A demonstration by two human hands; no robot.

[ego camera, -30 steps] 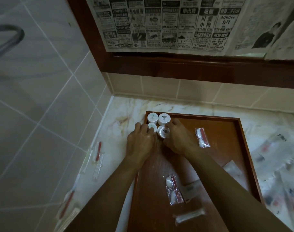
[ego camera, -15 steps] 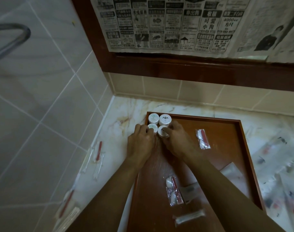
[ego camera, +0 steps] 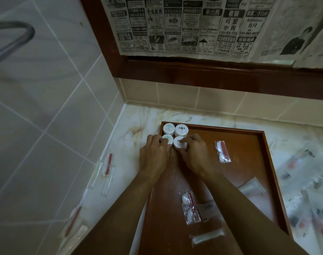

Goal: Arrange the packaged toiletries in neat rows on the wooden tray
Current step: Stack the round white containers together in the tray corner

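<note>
At the upper left corner of the wooden tray, our left hand and right hand pinch the two front tubs with curled fingers, squaring them behind the back pair; next, probably the loose packets.

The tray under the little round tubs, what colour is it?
Reddish-brown wood, the tray, seen best in the head view.

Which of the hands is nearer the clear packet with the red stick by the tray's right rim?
Right. The right hand sits just left of that packet, pinching a round white jar; the left hand lies beyond it, farther left.
</note>
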